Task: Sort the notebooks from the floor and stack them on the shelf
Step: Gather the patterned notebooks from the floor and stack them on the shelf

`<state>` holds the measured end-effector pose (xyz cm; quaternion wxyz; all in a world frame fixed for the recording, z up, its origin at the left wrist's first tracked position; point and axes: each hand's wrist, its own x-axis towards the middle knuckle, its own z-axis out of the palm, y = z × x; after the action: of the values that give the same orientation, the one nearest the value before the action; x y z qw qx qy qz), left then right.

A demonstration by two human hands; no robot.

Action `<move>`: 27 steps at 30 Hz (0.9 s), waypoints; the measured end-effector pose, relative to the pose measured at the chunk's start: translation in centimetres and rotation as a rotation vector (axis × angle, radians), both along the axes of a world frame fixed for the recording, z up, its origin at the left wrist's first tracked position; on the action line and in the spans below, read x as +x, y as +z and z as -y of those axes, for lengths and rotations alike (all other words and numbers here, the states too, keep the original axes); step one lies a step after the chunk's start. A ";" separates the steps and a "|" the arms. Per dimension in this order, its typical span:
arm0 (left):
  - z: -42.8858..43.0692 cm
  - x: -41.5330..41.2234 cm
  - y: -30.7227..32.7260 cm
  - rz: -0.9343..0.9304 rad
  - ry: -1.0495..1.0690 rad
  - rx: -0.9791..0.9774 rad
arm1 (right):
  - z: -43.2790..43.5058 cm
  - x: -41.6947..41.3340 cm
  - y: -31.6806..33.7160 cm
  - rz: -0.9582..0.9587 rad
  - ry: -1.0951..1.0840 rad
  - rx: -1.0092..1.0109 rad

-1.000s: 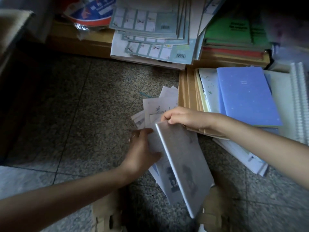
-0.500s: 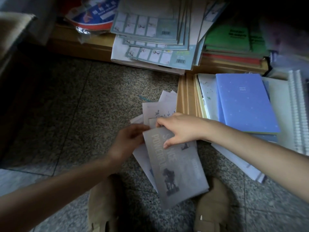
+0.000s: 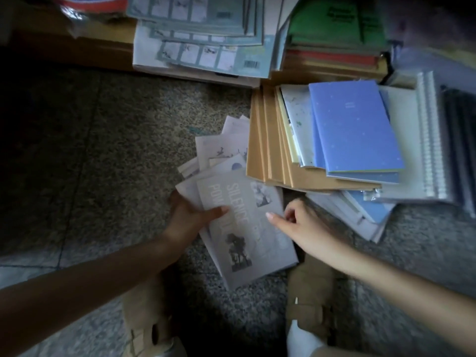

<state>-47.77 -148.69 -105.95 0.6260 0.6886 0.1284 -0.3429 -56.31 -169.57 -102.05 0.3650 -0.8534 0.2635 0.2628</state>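
Left hand (image 3: 190,217) has the grip. The thumb is curled over the cover of the grey notebook (image 3: 247,228) and the fingers are tucked under its left long edge, closer to the far end than the near one. At least one more thin book sits under it in the same pinch, can't count them.

Grey notebook is cover up, near flat, low over the floor (image 3: 103,155). Long axis is diagonal. The far end sits just beyond the grip, and the near end is right of the grip and closer to the person. Lettering runs along the long axis, starting at the far end. There's a tree print toward the near end.

Right hand (image 3: 301,222) is across the cover from the grip, at the right long edge. Index finger is straight with its tip on or just over the cover, contact unclear. The other fingers are loosely curled and hold nothing.

Just beyond the grip a fan of pale notebooks (image 3: 219,150) lies on the floor, partly under the grey one's far end. Beyond and right of the grip is a staggered brown stack (image 3: 268,150) with a blue notebook (image 3: 355,130) on top, and spiral pads (image 3: 430,140) further right. Far beyond the grip the shelf (image 3: 77,54) carries grey-panelled books (image 3: 206,55) and green books (image 3: 334,21). Back from the grip are tan shoes (image 3: 144,323), one on each side of the near end.
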 end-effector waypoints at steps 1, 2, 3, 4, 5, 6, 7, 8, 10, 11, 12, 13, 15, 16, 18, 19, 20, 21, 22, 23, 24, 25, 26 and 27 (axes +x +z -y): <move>0.2 0.4 0.0 0.014 0.001 0.031 | 0.0 0.2 -0.6 0.005 -0.128 0.055; 0.3 0.9 -0.3 0.045 -0.009 0.105 | -0.2 0.6 -1.0 -0.019 -0.261 0.149; 0.3 1.4 -0.7 0.101 -0.022 0.230 | -0.9 0.9 -1.5 -0.048 -0.399 0.269; 0.3 1.9 -0.8 0.189 -0.068 0.361 | -1.7 1.2 -2.3 -0.053 -0.513 0.374; 0.4 2.5 -0.8 0.294 -0.130 0.447 | -2.7 1.6 -2.8 -0.021 -0.592 0.428; 0.3 3.2 -0.8 0.379 -0.197 0.473 | -3.6 2.0 -3.3 0.021 -0.658 0.453; 0.2 4.1 -0.6 0.419 -0.246 0.444 | -4.2 2.4 -3.6 0.062 -0.711 0.461; 0.0 5.1 -0.3 0.428 -0.269 0.392 | -4.9 2.6 -4.0 0.084 -0.734 0.467; -0.7 7.2 0.2 0.421 -0.361 0.323 | -5.8 3.0 -4.1 0.092 -0.722 0.465; -1.1 8.1 0.4 0.405 -0.423 0.311 | -6.1 3.2 -4.0 0.109 -0.704 0.453; -1.6 8.9 0.4 0.393 -0.471 0.316 | -6.5 3.4 -3.9 0.125 -0.692 0.445; -2.1 9.6 0.4 0.373 -0.496 0.336 | -7.0 3.7 -3.8 0.135 -0.680 0.450; -3.0 10.1 0.3 0.354 -0.466 0.357 | -8.1 4.3 -3.6 0.117 -0.618 0.476; -3.7 10.2 0.1 0.340 -0.411 0.361 | -8.8 4.7 -3.7 0.099 -0.548 0.479; -5.5 10.0 0.1 0.304 -0.241 0.350 | -10.3 5.8 -3.9 0.077 -0.367 0.443; -6.5 10.0 0.0 0.283 -0.158 0.352 | -11.2 6.5 -4.0 0.068 -0.294 0.415; -7.6 10.0 0.0 0.267 -0.074 0.369 | -12.1 7.4 -4.1 0.063 -0.235 0.395; -8.7 10.2 -0.1 0.255 0.002 0.385 | -13.1 8.5 -4.2 0.063 -0.169 0.380; -9.7 10.5 0.0 0.235 0.076 0.390 | -13.8 9.6 -3.9 0.067 -0.104 0.355; -10.3 10.7 0.4 0.218 0.133 0.378 | -14.5 10.7 -3.6 0.062 -0.045 0.337; -10.9 10.9 0.4 0.194 0.193 0.352 | -14.9 11.7 -3.3 0.049 0.007 0.335; -11.2 10.9 0.6 0.177 0.242 0.322 | -15.2 12.5 -3.0 0.030 0.051 0.329; -11.4 10.9 0.6 0.165 0.288 0.324 | -15.5 13.1 -2.8 0.013 0.087 0.322; -11.2 10.7 0.8 0.167 0.316 0.335 | -15.7 13.5 -2.4 0.015 0.117 0.316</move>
<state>-37.11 -137.49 -105.14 0.5575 0.7800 0.2372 -0.1564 -42.86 -153.90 -104.47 0.4807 -0.8011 0.1661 0.3154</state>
